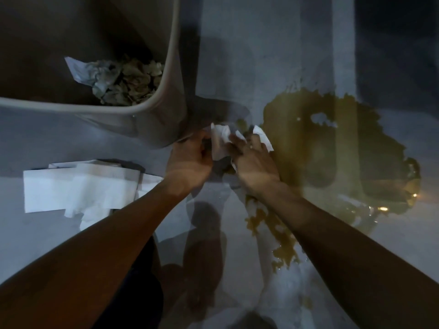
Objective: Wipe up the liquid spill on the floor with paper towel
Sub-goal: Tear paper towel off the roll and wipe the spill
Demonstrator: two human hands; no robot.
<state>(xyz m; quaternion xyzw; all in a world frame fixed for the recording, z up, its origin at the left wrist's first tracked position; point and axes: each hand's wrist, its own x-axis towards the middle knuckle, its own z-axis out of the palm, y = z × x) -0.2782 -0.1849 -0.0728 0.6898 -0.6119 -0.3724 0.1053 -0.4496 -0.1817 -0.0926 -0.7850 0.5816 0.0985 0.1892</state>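
Hands, left hand [190, 160] and right hand [255, 162], both clamp one white paper towel [221, 143] just beside the bin [164, 124], at the brown spill's [332, 148] near edge.

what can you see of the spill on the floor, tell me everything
The spill is a thin, yellowish-brown, glossy pool on the grey floor, lying right of the bin. Its edges are ragged, with a dry patch inside and small light reflections near its lower right. A broken trail of drops runs down toward the person. At its left edge the hands press white paper towel on it.
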